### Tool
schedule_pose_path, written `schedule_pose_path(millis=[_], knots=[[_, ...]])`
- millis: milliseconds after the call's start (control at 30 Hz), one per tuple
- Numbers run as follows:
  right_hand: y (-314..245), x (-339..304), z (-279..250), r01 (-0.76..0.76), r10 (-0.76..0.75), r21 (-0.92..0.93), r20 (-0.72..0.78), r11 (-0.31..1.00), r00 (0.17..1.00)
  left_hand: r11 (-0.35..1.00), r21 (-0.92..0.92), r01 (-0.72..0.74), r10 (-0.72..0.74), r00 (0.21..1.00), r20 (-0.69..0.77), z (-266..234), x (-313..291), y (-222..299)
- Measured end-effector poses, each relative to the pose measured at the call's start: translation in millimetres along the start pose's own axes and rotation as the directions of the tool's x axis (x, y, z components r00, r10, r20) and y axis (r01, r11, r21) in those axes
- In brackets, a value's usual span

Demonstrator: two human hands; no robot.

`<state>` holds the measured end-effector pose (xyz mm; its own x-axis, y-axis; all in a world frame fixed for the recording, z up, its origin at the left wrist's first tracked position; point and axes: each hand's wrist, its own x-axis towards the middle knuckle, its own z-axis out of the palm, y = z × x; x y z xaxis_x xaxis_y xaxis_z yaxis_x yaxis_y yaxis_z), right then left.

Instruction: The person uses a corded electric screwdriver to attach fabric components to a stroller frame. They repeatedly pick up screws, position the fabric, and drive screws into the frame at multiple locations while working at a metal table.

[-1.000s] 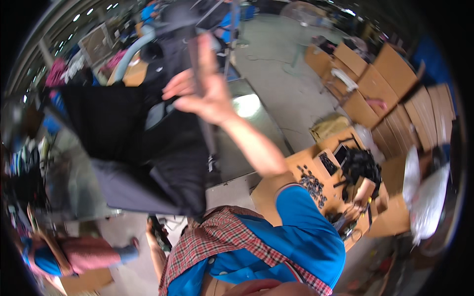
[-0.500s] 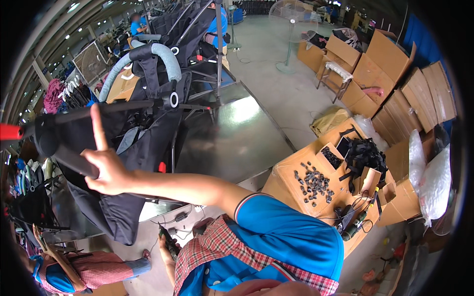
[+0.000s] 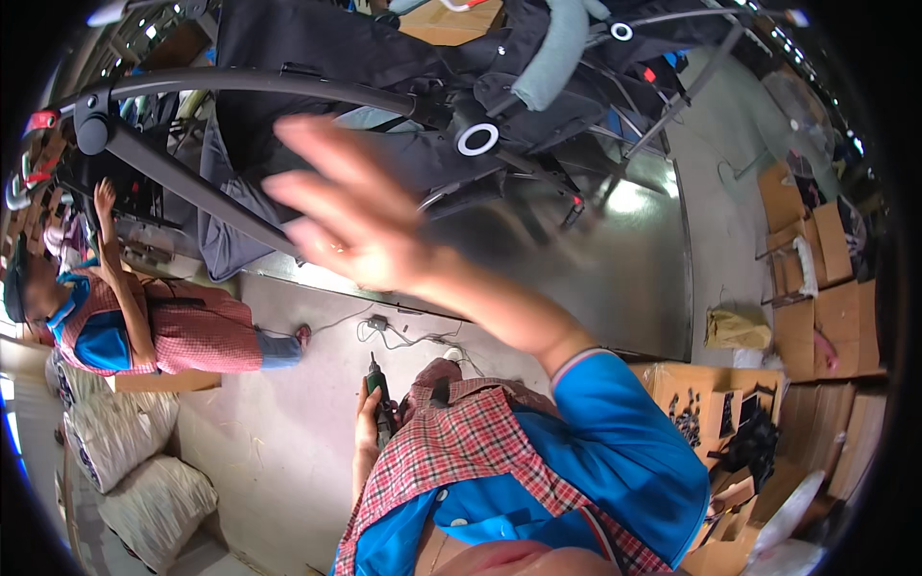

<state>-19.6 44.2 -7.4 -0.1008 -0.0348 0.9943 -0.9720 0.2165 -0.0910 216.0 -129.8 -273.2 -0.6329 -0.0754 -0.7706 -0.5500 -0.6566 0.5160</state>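
Right hand (image 3: 351, 216) is up in front of the camera, fingers (image 3: 317, 158) spread wide and loose, grasping nothing. It's blurry, so can't tell whether it touches anything, but it sits just in front of the stroller (image 3: 403, 86) lying on the metal counter (image 3: 615, 278). The stroller is all black fabric and dark tubes, with a grey padded bar (image 3: 552, 48) up top and a white ring joint (image 3: 477, 139) just right of the hand.

Left hand (image 3: 370, 427) is down low by the plaid apron (image 3: 471, 451), fingers clenched around a green drill (image 3: 379, 394) pointing up, over the concrete floor (image 3: 279, 432). A cable (image 3: 408, 336) trails on the floor just above it.

Off to the left another person (image 3: 144, 326) in the same plaid reaches up toward the frame. White sacks (image 3: 125, 442) lie below them, cardboard boxes (image 3: 826, 317) on the right.
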Motion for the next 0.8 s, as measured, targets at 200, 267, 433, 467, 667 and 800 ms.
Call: schedule_pose_path(millis=[200,267,433,467,667,800], knots=[[86,-19,-79,-0.065,0.208,-0.656,0.143,0.752,0.968,0.965,0.262,0.016,-0.039,0.996,0.085,9,27,30],[92,-14,-56,-0.061,0.119,-0.657,0.044,0.751,0.992,0.943,0.332,0.031,-0.075,0.99,0.119,15,38,38],[114,-34,13,-0.114,0.088,-0.459,-0.079,0.881,0.993,0.847,0.522,0.106,-0.191,0.975,0.113,40,62,55],[118,-35,29,-0.109,0.073,-0.439,-0.098,0.892,0.993,0.826,0.552,0.117,-0.209,0.972,0.106,43,65,59],[159,-46,153,-0.124,0.113,-0.281,-0.056,0.952,0.992,0.712,0.688,0.143,-0.267,0.961,0.076,49,75,87],[211,-14,168,-0.136,0.197,-0.211,0.3,0.968,0.934,0.636,0.767,0.085,-0.278,0.953,0.125,66,80,97]])
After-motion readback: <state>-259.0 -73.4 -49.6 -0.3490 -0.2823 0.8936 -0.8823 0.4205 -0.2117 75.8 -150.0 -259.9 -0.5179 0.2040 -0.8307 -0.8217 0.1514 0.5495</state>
